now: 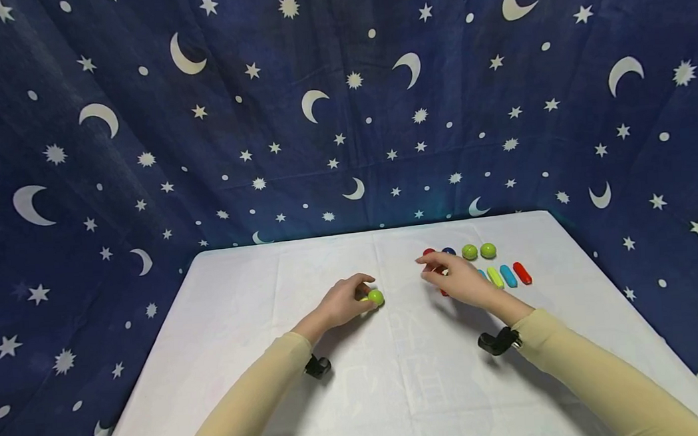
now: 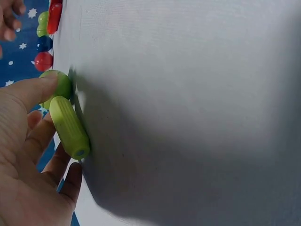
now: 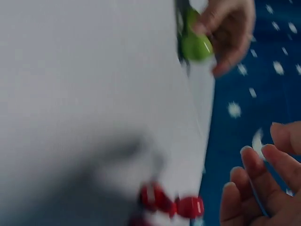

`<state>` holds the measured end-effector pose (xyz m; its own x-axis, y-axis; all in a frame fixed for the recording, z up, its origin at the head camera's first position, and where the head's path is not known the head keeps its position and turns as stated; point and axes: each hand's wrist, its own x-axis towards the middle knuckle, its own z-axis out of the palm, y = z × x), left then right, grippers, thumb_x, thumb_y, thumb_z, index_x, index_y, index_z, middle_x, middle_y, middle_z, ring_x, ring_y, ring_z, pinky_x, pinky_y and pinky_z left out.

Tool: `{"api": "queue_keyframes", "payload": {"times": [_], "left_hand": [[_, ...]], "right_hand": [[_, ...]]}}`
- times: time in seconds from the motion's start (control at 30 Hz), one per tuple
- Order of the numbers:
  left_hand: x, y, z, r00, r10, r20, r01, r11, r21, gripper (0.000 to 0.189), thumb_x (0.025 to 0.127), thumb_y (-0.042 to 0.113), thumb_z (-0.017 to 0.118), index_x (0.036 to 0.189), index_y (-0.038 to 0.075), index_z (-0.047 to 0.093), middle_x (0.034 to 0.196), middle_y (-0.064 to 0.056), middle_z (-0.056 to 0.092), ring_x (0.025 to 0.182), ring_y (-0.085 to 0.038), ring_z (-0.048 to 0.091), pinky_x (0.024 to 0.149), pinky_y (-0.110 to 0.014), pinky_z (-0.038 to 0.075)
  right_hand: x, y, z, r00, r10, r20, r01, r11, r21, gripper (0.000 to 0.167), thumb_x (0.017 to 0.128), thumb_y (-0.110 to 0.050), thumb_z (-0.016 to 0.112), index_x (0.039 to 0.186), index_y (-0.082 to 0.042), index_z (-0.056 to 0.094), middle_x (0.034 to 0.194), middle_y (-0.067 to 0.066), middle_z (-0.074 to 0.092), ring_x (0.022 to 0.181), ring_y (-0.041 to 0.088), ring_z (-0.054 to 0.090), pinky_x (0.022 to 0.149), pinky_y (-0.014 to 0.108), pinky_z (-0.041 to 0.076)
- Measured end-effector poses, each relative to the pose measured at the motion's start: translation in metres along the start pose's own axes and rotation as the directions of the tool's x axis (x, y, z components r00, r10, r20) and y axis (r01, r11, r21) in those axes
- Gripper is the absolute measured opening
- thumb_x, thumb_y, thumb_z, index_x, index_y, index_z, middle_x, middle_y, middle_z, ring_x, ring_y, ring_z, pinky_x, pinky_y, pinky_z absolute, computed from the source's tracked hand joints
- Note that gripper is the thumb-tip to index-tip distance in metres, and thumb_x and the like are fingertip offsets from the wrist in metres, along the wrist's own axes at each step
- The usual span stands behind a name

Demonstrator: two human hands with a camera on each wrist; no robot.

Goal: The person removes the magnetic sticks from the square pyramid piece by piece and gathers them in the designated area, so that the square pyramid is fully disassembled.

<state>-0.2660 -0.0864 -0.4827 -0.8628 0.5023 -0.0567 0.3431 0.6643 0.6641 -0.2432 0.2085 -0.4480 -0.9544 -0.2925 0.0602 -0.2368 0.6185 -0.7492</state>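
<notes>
My left hand (image 1: 347, 303) pinches a green ball (image 1: 376, 297) just above or on the white cloth, left of centre. The thumb presses the ball, and a yellow-green ridged stick (image 2: 69, 128) lies against it, in front of the fingers in the left wrist view. I cannot tell whether ball and stick are joined. My right hand (image 1: 462, 279) hovers over the table with relaxed fingers and nothing in its grasp. A red ball (image 1: 428, 252) and a blue ball (image 1: 448, 250) lie just beyond it, partly covered. A small red piece (image 1: 444, 293) shows beneath it.
Right of my right hand, two green balls (image 1: 479, 251) stand in the back row. Before them lie a yellow stick (image 1: 495, 277), a blue stick (image 1: 508, 276) and a red stick (image 1: 522, 273). A white cloth (image 1: 407, 388) covers the table, and a star-patterned curtain (image 1: 342, 112) hangs behind.
</notes>
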Motion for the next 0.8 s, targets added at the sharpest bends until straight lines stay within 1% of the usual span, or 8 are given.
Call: {"api": "queue_keyframes", "payload": {"times": [0.07,0.1,0.2,0.3,0.43,0.6,0.7,0.8], "left_hand": [[0.0,0.0,0.0,1.0,0.005,0.005,-0.004,1.0,-0.003,0.053,0.093,0.023,0.077,0.141,0.009,0.058,0.116,-0.002,0.07,0.111,-0.021,0.063,0.098,-0.04,0.048],[-0.001,0.0,0.0,1.0,0.006,0.006,-0.006,1.0,-0.001,0.054,0.093,0.023,0.077,0.141,0.009,0.058,0.117,-0.002,0.07,0.111,-0.021,0.063,0.098,-0.04,0.047],[-0.003,-0.002,-0.001,1.0,0.013,0.008,-0.013,1.0,0.009,0.054,0.092,0.025,0.078,0.14,0.009,0.058,0.117,-0.002,0.07,0.112,-0.021,0.063,0.1,-0.041,0.047],[-0.006,-0.005,-0.004,1.0,0.013,0.006,-0.013,1.0,0.013,0.053,0.092,0.024,0.079,0.139,0.009,0.059,0.115,-0.002,0.071,0.111,-0.021,0.063,0.1,-0.041,0.046],[-0.01,-0.009,-0.008,1.0,0.018,-0.003,-0.018,1.0,0.007,0.049,0.091,0.02,0.079,0.136,0.008,0.062,0.106,0.001,0.071,0.103,-0.019,0.065,0.094,-0.039,0.048],[-0.012,-0.015,-0.011,0.999,0.041,-0.007,-0.04,0.999,0.027,0.044,0.091,0.018,0.079,0.132,0.008,0.065,0.099,0.005,0.07,0.093,-0.014,0.064,0.087,-0.034,0.048],[-0.013,-0.016,-0.013,0.999,0.046,0.001,-0.046,0.998,0.043,0.041,0.091,0.018,0.078,0.13,0.01,0.067,0.099,0.005,0.069,0.091,-0.012,0.062,0.086,-0.033,0.048],[-0.014,-0.017,-0.015,0.999,0.047,0.017,-0.048,0.998,0.052,0.04,0.091,0.017,0.078,0.129,0.011,0.067,0.1,0.003,0.069,0.092,-0.013,0.062,0.087,-0.033,0.048]], "right_hand": [[0.007,-0.004,0.017,0.998,-0.034,0.056,0.035,0.999,-0.014,0.039,0.1,-0.024,0.067,0.136,-0.008,0.064,0.111,0.003,0.068,0.104,0.023,0.062,0.086,0.041,0.052],[0.01,-0.006,0.026,0.996,-0.036,0.085,0.037,0.999,-0.014,0.04,0.1,-0.024,0.067,0.136,-0.008,0.064,0.112,0.003,0.068,0.104,0.022,0.062,0.088,0.043,0.052],[0.017,-0.011,0.046,0.987,-0.021,0.157,0.023,1.0,-0.01,0.042,0.099,-0.024,0.068,0.138,-0.009,0.062,0.118,0.003,0.068,0.109,0.023,0.062,0.096,0.047,0.05],[0.022,-0.015,0.061,0.981,0.011,0.194,-0.008,1.0,-0.02,0.043,0.098,-0.023,0.07,0.138,-0.011,0.062,0.124,0.004,0.067,0.114,0.024,0.061,0.101,0.048,0.048],[0.027,-0.016,0.074,0.977,0.013,0.215,-0.001,0.998,-0.058,0.045,0.095,-0.022,0.074,0.137,-0.012,0.063,0.125,0.003,0.067,0.112,0.022,0.061,0.1,0.047,0.048],[0.033,-0.018,0.082,0.976,0.017,0.218,-0.003,0.998,-0.065,0.046,0.093,-0.021,0.076,0.136,-0.012,0.064,0.119,0.001,0.068,0.105,0.018,0.06,0.098,0.045,0.049],[0.035,-0.018,0.084,0.976,0.014,0.216,0.001,0.998,-0.067,0.045,0.092,-0.021,0.077,0.135,-0.014,0.065,0.114,-0.001,0.067,0.099,0.017,0.059,0.094,0.043,0.049],[0.037,-0.018,0.086,0.977,0.007,0.214,0.007,0.998,-0.064,0.043,0.092,-0.021,0.078,0.134,-0.016,0.066,0.109,-0.003,0.067,0.095,0.015,0.058,0.092,0.041,0.05]]}}
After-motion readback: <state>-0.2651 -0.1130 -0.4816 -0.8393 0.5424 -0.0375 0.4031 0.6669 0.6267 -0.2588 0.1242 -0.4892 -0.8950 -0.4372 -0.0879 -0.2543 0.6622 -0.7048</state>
